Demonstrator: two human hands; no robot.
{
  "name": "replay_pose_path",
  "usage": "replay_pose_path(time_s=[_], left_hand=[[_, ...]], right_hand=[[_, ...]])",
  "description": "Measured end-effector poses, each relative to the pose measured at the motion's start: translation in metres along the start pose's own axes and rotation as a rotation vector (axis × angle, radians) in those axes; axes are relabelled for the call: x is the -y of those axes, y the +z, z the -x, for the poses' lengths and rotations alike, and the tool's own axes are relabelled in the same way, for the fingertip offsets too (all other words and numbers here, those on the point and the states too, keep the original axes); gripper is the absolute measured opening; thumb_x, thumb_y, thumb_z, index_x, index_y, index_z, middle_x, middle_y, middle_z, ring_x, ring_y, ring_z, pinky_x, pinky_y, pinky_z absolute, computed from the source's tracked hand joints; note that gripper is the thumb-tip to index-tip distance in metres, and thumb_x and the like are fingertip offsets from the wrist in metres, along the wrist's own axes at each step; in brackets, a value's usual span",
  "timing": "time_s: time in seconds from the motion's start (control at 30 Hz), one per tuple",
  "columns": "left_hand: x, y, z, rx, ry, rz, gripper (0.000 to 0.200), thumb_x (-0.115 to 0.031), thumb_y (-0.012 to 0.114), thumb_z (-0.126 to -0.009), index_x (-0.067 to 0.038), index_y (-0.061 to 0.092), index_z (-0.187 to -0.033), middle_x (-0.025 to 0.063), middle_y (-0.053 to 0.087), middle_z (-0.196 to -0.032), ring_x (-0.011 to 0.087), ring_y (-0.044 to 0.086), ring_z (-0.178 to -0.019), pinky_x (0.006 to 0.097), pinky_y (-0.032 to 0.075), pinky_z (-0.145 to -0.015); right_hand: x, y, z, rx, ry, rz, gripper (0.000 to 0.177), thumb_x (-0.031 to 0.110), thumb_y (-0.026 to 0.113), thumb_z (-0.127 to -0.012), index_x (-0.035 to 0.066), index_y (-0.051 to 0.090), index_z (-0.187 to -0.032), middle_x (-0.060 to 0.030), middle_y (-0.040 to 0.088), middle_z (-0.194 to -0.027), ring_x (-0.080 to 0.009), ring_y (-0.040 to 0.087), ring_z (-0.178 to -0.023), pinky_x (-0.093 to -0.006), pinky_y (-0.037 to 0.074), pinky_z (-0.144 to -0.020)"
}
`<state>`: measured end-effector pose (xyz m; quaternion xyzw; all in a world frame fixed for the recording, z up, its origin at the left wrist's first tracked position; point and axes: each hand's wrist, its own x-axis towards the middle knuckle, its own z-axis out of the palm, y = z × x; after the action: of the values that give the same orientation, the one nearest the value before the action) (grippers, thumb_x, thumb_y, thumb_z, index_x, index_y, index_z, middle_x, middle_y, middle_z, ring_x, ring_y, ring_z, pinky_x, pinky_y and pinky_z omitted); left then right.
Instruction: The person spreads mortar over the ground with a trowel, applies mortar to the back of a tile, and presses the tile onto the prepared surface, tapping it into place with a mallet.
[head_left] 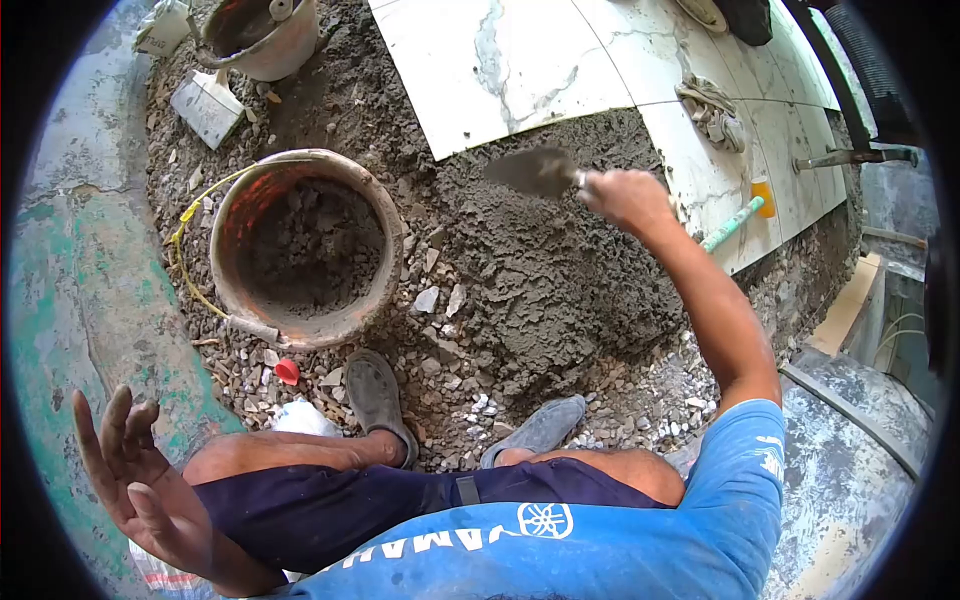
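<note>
My right hand (628, 198) is closed around the handle of a trowel (538, 172), whose blade points left. The blade lies over the far part of a bed of wet grey mortar (560, 285), close to the edge of the marbled white tiles (520, 70). My left hand (140, 480) is raised at the lower left, palm up with fingers spread, holding nothing. Between my hands, left of the mortar, stands a bucket (385, 215) with dark mortar in its bottom and a yellow handle hanging over its left side.
Another bucket (270, 55) stands at the back left beside a broken tile piece (208, 108). On the tiles lie a dirty rag (712, 112) and a hammer (855, 158); a green-handled tool (735, 222) rests at their near edge. Gravel (440, 370) surrounds my feet.
</note>
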<state>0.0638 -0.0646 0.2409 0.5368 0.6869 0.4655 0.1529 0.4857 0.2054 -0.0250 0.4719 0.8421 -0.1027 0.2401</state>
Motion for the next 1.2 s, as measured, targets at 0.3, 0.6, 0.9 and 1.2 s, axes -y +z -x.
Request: replay_pose_path(time_s=[0.3, 0.6, 0.9, 1.2], left_hand=[[-0.004, -0.003, 0.005, 0.075, 0.008, 0.056, 0.07, -0.036, 0.049, -0.096, 0.009, 0.026, -0.145, 0.0258, 0.049, -0.133, 0.0266, 0.054, -0.116, 0.0381, 0.036, -0.105], [0.002, -0.008, 0.002, 0.035, -0.032, 0.088, 0.069, -0.034, 0.05, -0.096, 0.008, 0.026, -0.145, 0.025, 0.048, -0.134, 0.0252, 0.053, -0.116, 0.0374, 0.037, -0.105], [0.0, 0.001, -0.004, 0.06, -0.023, 0.114, 0.066, -0.032, 0.049, -0.097, 0.007, 0.026, -0.145, 0.0236, 0.048, -0.135, 0.0238, 0.054, -0.116, 0.0366, 0.038, -0.105], [-0.005, 0.02, -0.01, 0.104, -0.011, 0.156, 0.064, -0.029, 0.049, -0.097, 0.007, 0.028, -0.145, 0.0227, 0.05, -0.132, 0.0233, 0.054, -0.114, 0.0356, 0.039, -0.103]], right_hand=[[0.036, -0.028, -0.068, -0.036, -0.077, 0.041, 0.037, 0.036, 0.043, -0.101, 0.007, 0.061, -0.088, -0.0026, 0.055, -0.06, -0.012, 0.053, -0.049, -0.0331, 0.044, -0.041], [0.1, -0.004, 0.004, -0.044, -0.018, -0.213, 0.038, 0.04, 0.041, -0.101, 0.006, 0.057, -0.108, -0.0091, 0.063, -0.075, -0.0175, 0.061, -0.062, -0.0315, 0.05, -0.048], [0.0, 0.012, 0.007, 0.095, 0.419, -0.589, 0.04, 0.038, 0.038, -0.102, 0.003, 0.056, -0.109, -0.0176, 0.066, -0.099, -0.028, 0.066, -0.09, -0.0422, 0.055, -0.074], [0.092, -0.009, -0.003, 0.107, 0.135, -0.629, 0.039, 0.038, 0.045, -0.098, 0.002, 0.057, -0.109, -0.0185, 0.068, -0.099, -0.0351, 0.067, -0.095, -0.0462, 0.054, -0.081]])
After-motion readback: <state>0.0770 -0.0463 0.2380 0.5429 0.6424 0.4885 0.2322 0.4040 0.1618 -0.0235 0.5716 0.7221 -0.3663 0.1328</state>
